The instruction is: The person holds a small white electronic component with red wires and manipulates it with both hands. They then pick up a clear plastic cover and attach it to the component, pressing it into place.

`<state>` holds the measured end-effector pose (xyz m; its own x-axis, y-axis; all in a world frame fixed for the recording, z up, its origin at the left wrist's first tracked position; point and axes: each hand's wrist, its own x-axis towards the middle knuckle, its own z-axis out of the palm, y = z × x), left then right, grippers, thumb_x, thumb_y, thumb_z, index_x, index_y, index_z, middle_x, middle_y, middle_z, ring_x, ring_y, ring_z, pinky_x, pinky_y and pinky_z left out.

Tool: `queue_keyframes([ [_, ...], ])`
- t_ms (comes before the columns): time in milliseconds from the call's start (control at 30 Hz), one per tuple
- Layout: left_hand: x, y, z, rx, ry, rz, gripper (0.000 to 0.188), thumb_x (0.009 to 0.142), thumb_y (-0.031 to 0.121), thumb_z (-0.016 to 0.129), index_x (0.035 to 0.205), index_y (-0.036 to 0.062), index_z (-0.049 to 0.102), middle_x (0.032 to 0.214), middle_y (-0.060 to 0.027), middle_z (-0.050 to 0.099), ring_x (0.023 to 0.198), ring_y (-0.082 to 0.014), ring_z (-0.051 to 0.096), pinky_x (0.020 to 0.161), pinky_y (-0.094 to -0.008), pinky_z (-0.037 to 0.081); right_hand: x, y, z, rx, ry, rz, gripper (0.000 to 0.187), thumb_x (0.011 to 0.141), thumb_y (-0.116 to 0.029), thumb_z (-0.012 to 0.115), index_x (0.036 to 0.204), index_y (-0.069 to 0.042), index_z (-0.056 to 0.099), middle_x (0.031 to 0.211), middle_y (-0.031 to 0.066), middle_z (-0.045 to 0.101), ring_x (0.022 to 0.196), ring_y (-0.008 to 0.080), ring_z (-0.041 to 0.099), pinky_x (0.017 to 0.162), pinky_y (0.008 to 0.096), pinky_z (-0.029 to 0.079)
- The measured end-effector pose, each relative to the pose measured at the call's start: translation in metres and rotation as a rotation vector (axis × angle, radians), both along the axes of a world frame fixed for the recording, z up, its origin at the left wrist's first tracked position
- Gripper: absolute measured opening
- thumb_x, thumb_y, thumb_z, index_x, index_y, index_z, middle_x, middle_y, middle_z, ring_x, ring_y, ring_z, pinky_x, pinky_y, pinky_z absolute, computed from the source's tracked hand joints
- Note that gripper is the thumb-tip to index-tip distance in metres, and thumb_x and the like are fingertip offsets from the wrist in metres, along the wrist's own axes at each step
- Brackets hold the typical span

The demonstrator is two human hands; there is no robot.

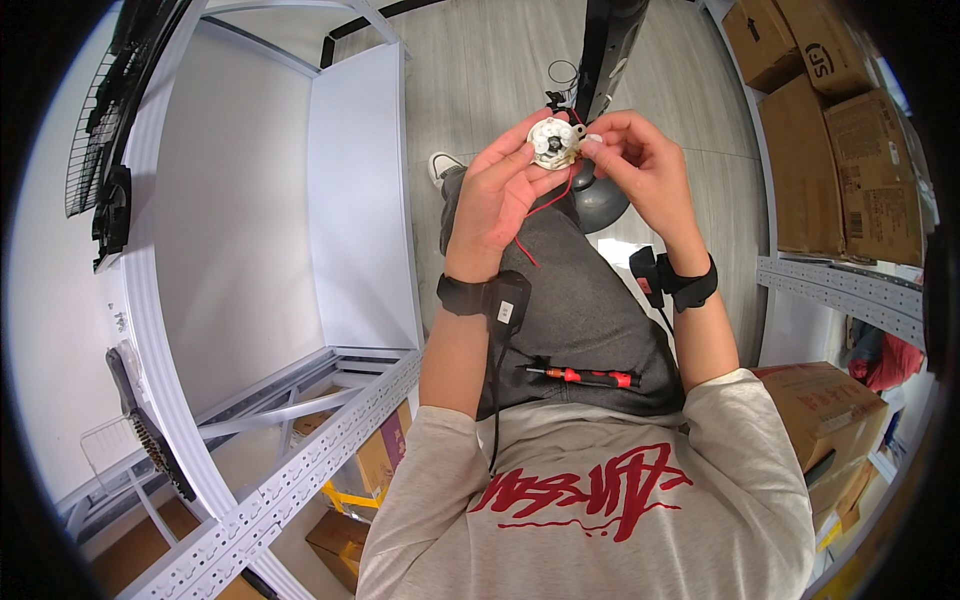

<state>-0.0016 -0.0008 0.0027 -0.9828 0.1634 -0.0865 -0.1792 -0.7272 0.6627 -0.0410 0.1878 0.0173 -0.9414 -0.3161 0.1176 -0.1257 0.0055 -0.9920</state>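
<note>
My left hand [497,195] holds a round white part [550,135] with a dark centre, which looks like a small motor or gear unit. Its fingers and thumb are closed around the rim. At the part's right edge, beside a small eyelet, my right hand [645,168] pinches a small whitish piece [594,141], too small to name. A thin red wire [552,202] hangs below the part, its lower end lying over my trouser leg. On my lap rests a red and black screwdriver [590,377], its tip toward the left.
Behind my hands, a dark upright pole stands above a round grey base [600,207]. White metal shelving [365,200] runs along the left, with a dark brush [145,425] on it. Cardboard boxes [872,180] are stacked at the right. Cabled black bands circle both wrists.
</note>
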Motion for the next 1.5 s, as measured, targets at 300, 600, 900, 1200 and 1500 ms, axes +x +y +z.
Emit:
queue_keyframes([
  [300,0.0,0.001,0.002,0.002,-0.007,0.002,0.05,0.1,0.01,0.048,0.143,-0.0112,0.034,0.145,-0.0269,0.043,0.13,-0.0374,0.05,0.109,-0.0519,0.043,0.002,-0.001,0.009,-0.021,0.013,-0.047,0.017,0.094,-0.009,0.064,0.11,-0.002,0.067,0.087,0.0044,0.072,0.068,0.0061,0.062,0.061,0.0204,0.05],
  [600,0.001,0.001,0.002,-0.013,0.005,-0.002,0.051,0.099,0.01,0.048,0.144,-0.0112,0.032,0.145,-0.0272,0.043,0.13,-0.0371,0.051,0.108,-0.0506,0.044,0.001,-0.002,0.006,-0.081,-0.011,-0.086,0.021,0.096,-0.01,0.062,0.115,0.0,0.061,0.095,0.0074,0.074,0.068,0.006,0.062,0.061,0.0206,0.051],
  [900,0.0,0.001,0.004,0.019,-0.012,0.0,0.052,0.099,0.009,0.049,0.143,-0.0113,0.032,0.144,-0.0275,0.043,0.129,-0.0373,0.051,0.108,-0.0522,0.044,0.0,-0.002,-0.001,-0.049,0.025,-0.115,0.018,0.092,-0.011,0.068,0.108,-0.002,0.066,0.086,0.003,0.072,0.07,0.0056,0.063,0.061,0.0199,0.05],
  [1200,0.001,0.002,0.0,-0.081,0.023,0.011,0.058,0.089,-0.007,0.057,0.143,-0.0091,0.035,0.142,-0.0246,0.047,0.129,-0.0343,0.051,0.11,-0.0515,0.043,0.002,0.0,-0.003,-0.026,0.012,-0.042,0.015,0.09,-0.006,0.066,0.105,-0.003,0.067,0.081,-0.0019,0.067,0.068,0.002,0.057,0.059,0.018,0.045],
  [1500,-0.001,0.003,-0.004,-0.075,0.001,0.026,0.061,0.088,-0.008,0.061,0.144,-0.0065,0.036,0.135,-0.0192,0.053,0.123,-0.0275,0.057,0.105,-0.0451,0.049,0.002,0.0,-0.005,0.028,0.027,0.002,0.012,0.092,-0.007,0.064,0.101,-0.003,0.07,0.08,-0.0026,0.066,0.068,0.0013,0.056,0.061,0.0181,0.044],
])
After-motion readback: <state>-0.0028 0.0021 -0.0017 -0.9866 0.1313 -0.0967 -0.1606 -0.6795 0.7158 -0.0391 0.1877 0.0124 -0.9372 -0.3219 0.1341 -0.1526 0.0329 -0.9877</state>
